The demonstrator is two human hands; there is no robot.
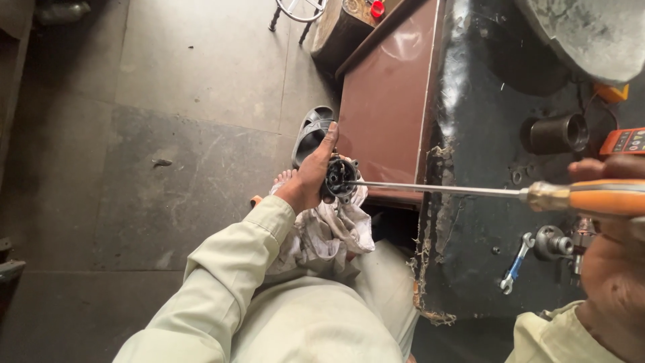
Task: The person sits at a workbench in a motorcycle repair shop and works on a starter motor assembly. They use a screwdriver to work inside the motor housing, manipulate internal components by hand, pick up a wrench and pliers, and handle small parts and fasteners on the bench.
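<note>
While the left hand (pixel 310 176) is clamped around a small dark metal part (pixel 340 180) at the middle of the frame, a stained white rag (pixel 329 232) hangs beneath it over the person's lap. The right hand (pixel 615 269), at the right edge, has its grip closed on the orange handle of a long screwdriver (pixel 591 196), whose shaft runs left with its tip in the part. On the dark table (pixel 470 255) at lower right lies a blue-handled wrench (pixel 514 263); a black cylinder (pixel 555 133) stands farther up.
</note>
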